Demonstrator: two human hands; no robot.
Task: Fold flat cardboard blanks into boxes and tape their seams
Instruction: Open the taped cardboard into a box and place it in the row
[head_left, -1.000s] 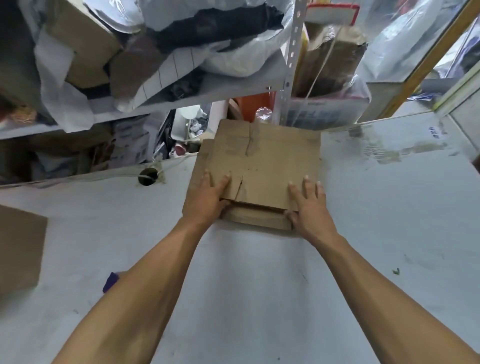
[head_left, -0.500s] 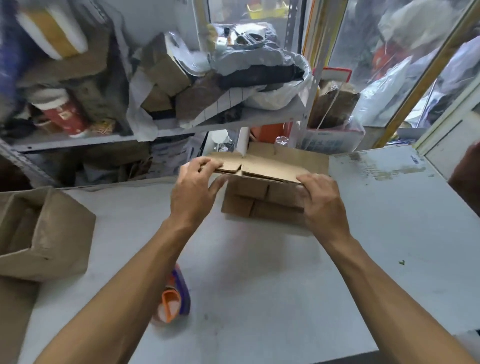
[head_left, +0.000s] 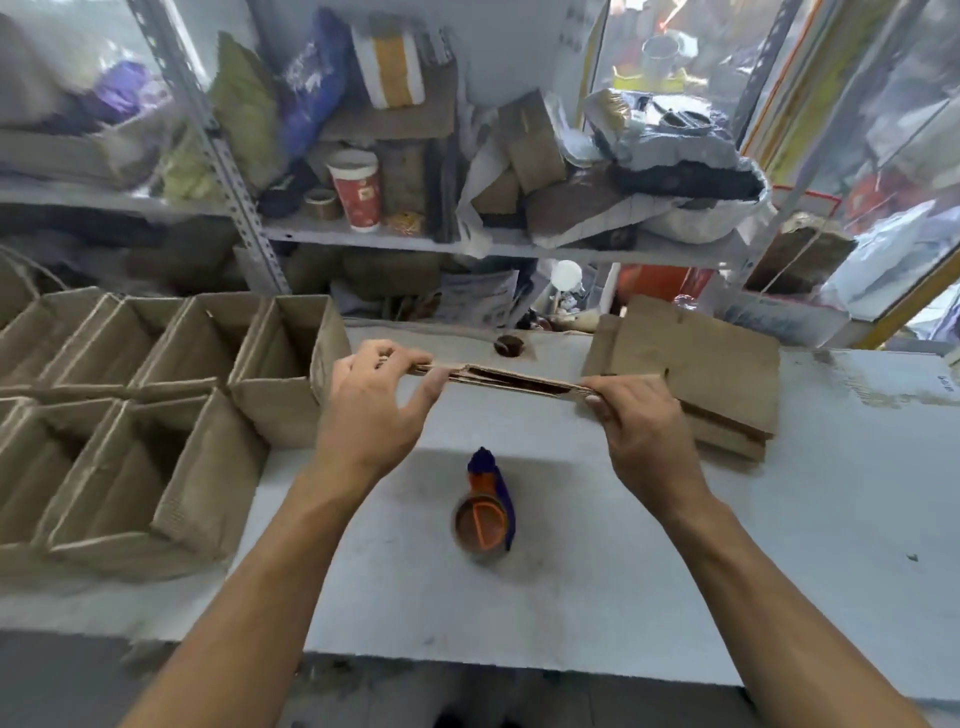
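Blank (head_left: 506, 378) now lifted beside open folded boxes (head_left: 156, 415).

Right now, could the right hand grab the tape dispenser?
Probably not yet. The right hand pinches one end of the flat cardboard blank and the left hand the other. The tape dispenser lies below them on the table, nothing covering it, so letting go first would do.
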